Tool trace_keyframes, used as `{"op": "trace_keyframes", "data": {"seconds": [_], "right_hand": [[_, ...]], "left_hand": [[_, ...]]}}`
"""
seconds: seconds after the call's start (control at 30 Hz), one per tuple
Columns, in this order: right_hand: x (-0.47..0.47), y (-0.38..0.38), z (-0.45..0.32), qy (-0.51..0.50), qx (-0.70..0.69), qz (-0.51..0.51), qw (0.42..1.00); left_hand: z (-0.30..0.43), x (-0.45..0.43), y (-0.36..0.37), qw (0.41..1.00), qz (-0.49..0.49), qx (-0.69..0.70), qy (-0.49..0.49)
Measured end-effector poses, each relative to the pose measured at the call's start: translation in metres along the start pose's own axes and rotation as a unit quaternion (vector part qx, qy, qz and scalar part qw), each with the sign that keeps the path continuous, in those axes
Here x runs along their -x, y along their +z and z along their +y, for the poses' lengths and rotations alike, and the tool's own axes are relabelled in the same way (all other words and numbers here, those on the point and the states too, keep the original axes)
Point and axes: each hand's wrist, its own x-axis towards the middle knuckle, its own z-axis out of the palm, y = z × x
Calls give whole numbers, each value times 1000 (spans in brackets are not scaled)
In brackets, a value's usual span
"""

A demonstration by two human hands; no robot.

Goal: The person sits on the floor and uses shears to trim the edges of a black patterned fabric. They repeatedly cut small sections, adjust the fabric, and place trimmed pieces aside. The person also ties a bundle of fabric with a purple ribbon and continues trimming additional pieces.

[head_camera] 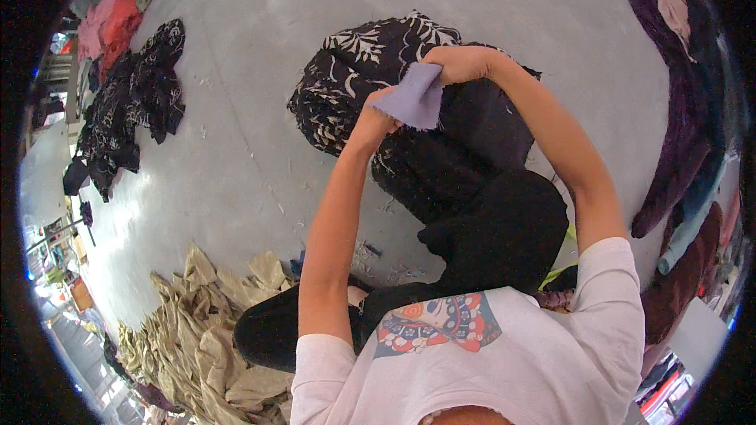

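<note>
A small lavender fabric scrap (415,97) with frayed edges is stretched between my two hands. My left hand (381,115) grips its left side, with most of the fingers hidden behind the cloth. My right hand (458,65) pinches the upper right corner. Directly below both hands lies a bundle of black fabric with a white leaf pattern (354,65), bunched up on the grey floor (248,100). Plain black cloth (466,130) shows on the bundle's nearer side, close to my black-clad leg (502,230).
Crumpled beige fabric (207,330) is heaped at lower left. More black patterned cloth (136,100) lies at the left, beside a pink and red pile (112,23). Dark purple fabric (679,124) and a light blue piece (691,230) line the right. Thread scraps (401,271) litter the floor.
</note>
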Motion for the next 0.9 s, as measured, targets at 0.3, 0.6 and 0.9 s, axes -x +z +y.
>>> {"op": "trace_keyframes", "data": {"seconds": [0.3,0.6,0.9], "right_hand": [[-4,0,-6,191,-200,-22,961],[5,-8,7,61,-485,270,830],[-9,15,25,24,-660,359,659]], "left_hand": [[-26,6,14,941,123,-179,258],[-13,6,23,842,310,-242,370],[30,1,50,906,169,-125,367]]}}
